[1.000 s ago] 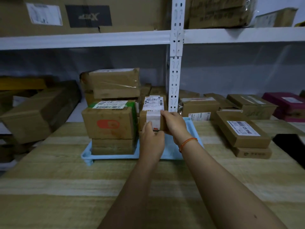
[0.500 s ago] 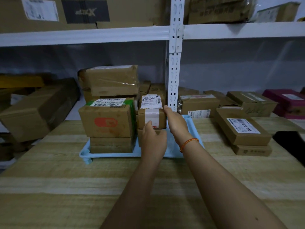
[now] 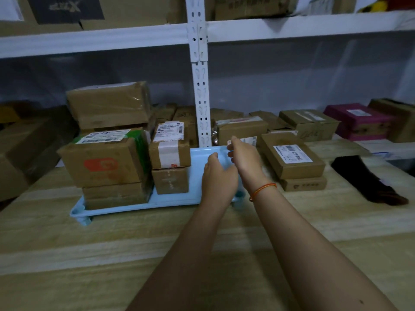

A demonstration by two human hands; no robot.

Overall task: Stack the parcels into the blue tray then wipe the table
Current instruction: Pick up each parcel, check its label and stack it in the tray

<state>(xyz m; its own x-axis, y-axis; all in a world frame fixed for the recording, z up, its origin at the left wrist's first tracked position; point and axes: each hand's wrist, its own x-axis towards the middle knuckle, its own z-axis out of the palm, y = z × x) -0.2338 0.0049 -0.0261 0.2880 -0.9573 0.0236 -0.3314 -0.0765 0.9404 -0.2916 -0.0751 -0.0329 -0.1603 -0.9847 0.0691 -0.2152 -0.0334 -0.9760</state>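
Observation:
The blue tray [image 3: 202, 153] lies on the wooden table and bears two stacks. On its left a large parcel with a red logo [image 3: 103, 162] sits on a flatter box [image 3: 115, 195]. Beside that, a small taped parcel with a white label [image 3: 170, 147] rests on another small box [image 3: 170, 180]. My left hand [image 3: 219, 179] and my right hand [image 3: 243, 157] hover over the tray's bare right part, fingers relaxed, holding nothing. To the right on the table, a flat labelled parcel [image 3: 292, 156] lies on a thinner box [image 3: 303, 184].
A white shelf post [image 3: 201, 86] rises behind the tray. More cardboard boxes stand on the back shelf [image 3: 308, 124], with a magenta box [image 3: 357, 121] at the right. A dark cloth [image 3: 368, 180] lies on the table at the right. Big boxes sit left [image 3: 27, 149].
Both hands have let go of the small taped parcel, which now stays on the second stack, and have moved right over the tray's bare part. The camera has come closer.

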